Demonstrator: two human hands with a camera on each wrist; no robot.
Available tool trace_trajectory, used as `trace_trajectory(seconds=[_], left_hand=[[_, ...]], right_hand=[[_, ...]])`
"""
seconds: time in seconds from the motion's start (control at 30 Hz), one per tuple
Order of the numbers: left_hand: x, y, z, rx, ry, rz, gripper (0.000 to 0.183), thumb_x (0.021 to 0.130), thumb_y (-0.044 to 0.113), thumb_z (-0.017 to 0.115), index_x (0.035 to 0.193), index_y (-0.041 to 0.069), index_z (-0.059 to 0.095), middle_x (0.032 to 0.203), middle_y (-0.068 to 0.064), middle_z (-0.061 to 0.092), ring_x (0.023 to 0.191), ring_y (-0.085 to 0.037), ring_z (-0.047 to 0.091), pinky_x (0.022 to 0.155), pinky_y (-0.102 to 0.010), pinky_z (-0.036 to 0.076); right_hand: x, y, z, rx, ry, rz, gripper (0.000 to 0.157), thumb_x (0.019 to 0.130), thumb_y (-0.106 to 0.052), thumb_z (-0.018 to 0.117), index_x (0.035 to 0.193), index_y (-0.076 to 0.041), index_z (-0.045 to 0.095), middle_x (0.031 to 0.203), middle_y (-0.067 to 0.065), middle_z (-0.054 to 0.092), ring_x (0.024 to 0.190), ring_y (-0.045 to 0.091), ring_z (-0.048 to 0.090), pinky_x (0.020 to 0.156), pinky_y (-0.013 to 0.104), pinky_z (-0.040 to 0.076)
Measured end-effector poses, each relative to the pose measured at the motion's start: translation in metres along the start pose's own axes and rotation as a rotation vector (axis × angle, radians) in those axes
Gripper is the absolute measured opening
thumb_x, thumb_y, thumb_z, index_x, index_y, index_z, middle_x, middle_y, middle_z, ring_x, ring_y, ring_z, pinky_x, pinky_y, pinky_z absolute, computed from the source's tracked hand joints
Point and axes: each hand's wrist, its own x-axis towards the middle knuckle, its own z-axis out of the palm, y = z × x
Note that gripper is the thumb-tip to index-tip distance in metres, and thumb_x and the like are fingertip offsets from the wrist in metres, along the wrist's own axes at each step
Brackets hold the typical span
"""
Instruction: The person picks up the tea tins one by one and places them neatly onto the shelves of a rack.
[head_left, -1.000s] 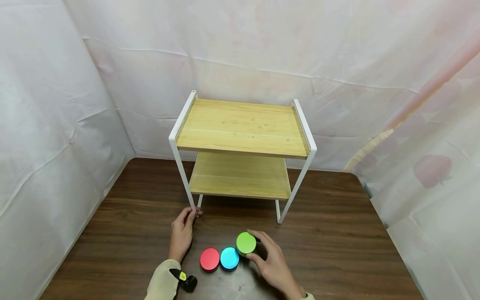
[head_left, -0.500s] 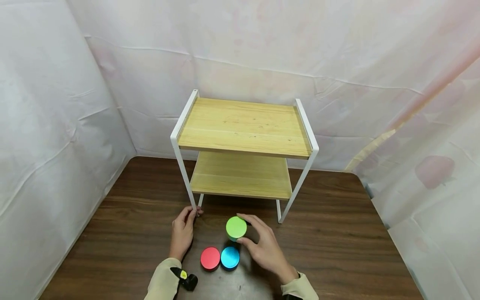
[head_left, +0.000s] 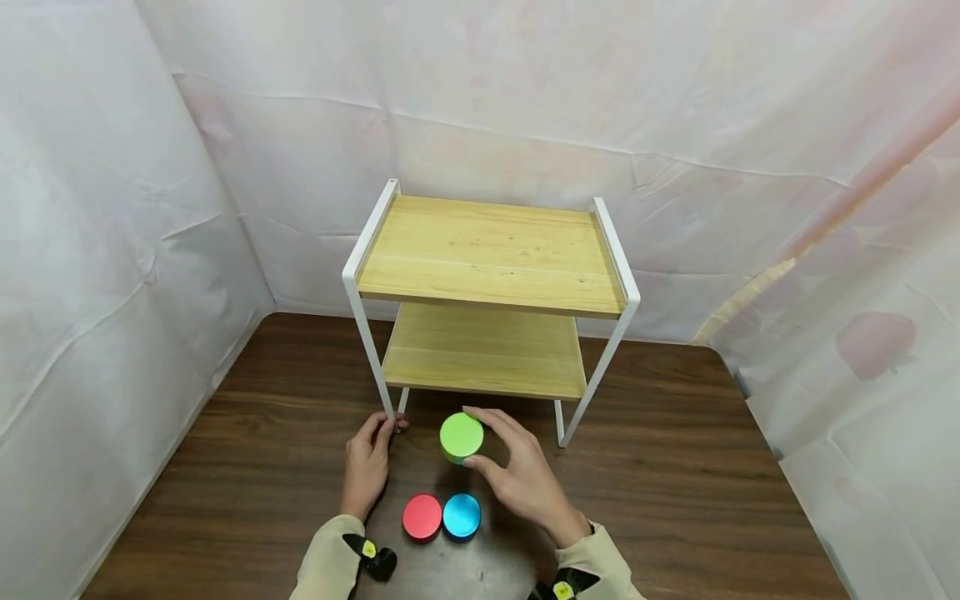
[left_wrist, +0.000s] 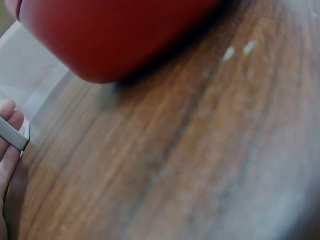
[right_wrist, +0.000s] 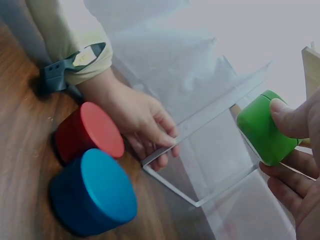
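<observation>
My right hand (head_left: 528, 483) holds a small green round canister (head_left: 461, 435) off the table, thumb on one side and fingers on the other. A lid seam shows on it in the right wrist view. My left hand (head_left: 365, 468) grips the foot of the front left leg (head_left: 372, 354) of a two-tier shelf rack (head_left: 487, 258), which has a white frame and pale wooden boards. A red canister (head_left: 422, 517) and a blue canister (head_left: 461, 517) stand side by side on the table, in front of the rack. The red one looms large in the left wrist view (left_wrist: 115, 35).
The dark wooden table (head_left: 697, 467) carries the rack at its back middle. Pale cloth curtains (head_left: 480, 100) hang behind and at both sides. Below the rack's top board is a lower board (head_left: 483, 350). Black straps with small devices (head_left: 378, 564) sit on the wrists.
My right hand has lifted the green canister from beside the blue one and carried it forward and left, nearer the rack. My left hand stays at the rack leg.
</observation>
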Motion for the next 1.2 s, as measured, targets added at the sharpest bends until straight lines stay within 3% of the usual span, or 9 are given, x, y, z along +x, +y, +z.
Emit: trace_trajectory(seconds=[0.13, 0.37, 0.83, 1.07, 1.2], left_hand=[[-0.001, 0.0, 0.001, -0.004, 0.003, 0.002, 0.023, 0.111, 0.018, 0.055, 0.111, 0.006, 0.075, 0.102, -0.012, 0.08, 0.101, -0.014, 0.074, 0.088, -0.01, 0.053], [-0.001, 0.0, 0.002, 0.003, 0.019, -0.014, 0.023, 0.111, 0.019, 0.056, 0.109, 0.007, 0.076, 0.099, -0.008, 0.08, 0.101, -0.011, 0.073, 0.088, -0.008, 0.051], [0.0, 0.0, 0.003, -0.009, 0.014, -0.006, 0.025, 0.111, 0.018, 0.055, 0.111, 0.002, 0.075, 0.102, -0.013, 0.08, 0.104, -0.024, 0.075, 0.09, -0.008, 0.051], [-0.005, 0.034, 0.004, -0.02, 0.028, -0.043, 0.026, 0.111, 0.01, 0.054, 0.111, -0.009, 0.071, 0.103, -0.026, 0.077, 0.104, -0.028, 0.073, 0.089, -0.005, 0.048], [-0.005, 0.037, 0.003, -0.009, 0.031, -0.039, 0.025, 0.111, 0.009, 0.054, 0.111, -0.009, 0.071, 0.102, -0.026, 0.077, 0.104, -0.032, 0.073, 0.088, -0.005, 0.048]], right_hand=[[0.006, -0.008, -0.002, -0.004, 0.009, 0.008, 0.067, 0.094, -0.019, 0.082, 0.152, -0.033, 0.053, 0.145, -0.007, 0.063, 0.137, 0.018, 0.06, 0.111, 0.053, 0.051], [0.02, -0.019, -0.004, -0.014, 0.021, -0.032, 0.061, 0.092, -0.019, 0.084, 0.148, -0.023, 0.059, 0.143, -0.003, 0.066, 0.135, 0.02, 0.062, 0.111, 0.049, 0.052], [0.043, -0.04, -0.012, -0.03, 0.052, -0.08, 0.058, 0.092, -0.018, 0.084, 0.145, -0.01, 0.063, 0.14, 0.002, 0.069, 0.133, 0.02, 0.064, 0.112, 0.047, 0.052], [0.051, -0.048, -0.012, -0.017, 0.04, -0.067, 0.057, 0.093, -0.019, 0.084, 0.145, -0.011, 0.062, 0.14, 0.001, 0.069, 0.134, 0.018, 0.064, 0.113, 0.047, 0.052], [0.054, -0.052, -0.011, -0.001, 0.042, -0.051, 0.057, 0.093, -0.018, 0.083, 0.146, -0.013, 0.062, 0.14, 0.001, 0.069, 0.133, 0.02, 0.064, 0.111, 0.049, 0.053]])
